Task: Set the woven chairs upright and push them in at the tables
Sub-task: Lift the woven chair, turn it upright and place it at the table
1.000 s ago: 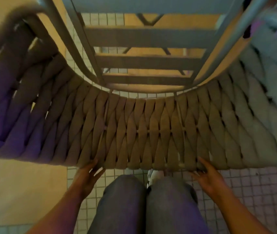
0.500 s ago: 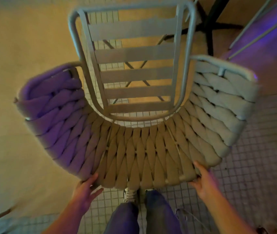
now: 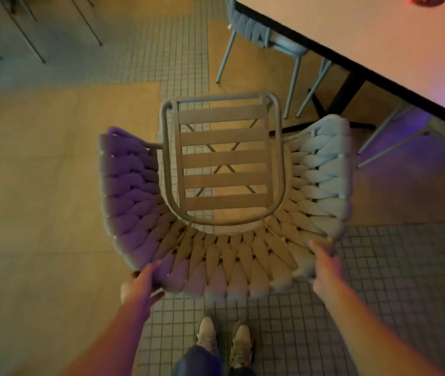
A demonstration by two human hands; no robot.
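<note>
A woven chair point(image 3: 224, 256) stands upright on its legs just in front of my feet, seen from above, with a slatted seat point(image 3: 222, 158) inside a curved, thick-woven back. My left hand point(image 3: 141, 284) grips the left end of the back's top edge. My right hand point(image 3: 324, 264) grips the right end of that edge. A table point(image 3: 373, 36) runs across the upper right, its dark edge a short way beyond the chair's front right corner.
A second woven chair point(image 3: 254, 31) is tucked under the table's far end. Thin metal chair legs point(image 3: 386, 147) stand to the right below the table. More legs point(image 3: 26, 28) show at the upper left. The floor is small tiles and smooth panels.
The chair has dropped away from the camera and now looks smaller and lower. The view has risen, bringing the table and my shoes into sight. Both hands stay on the back.
</note>
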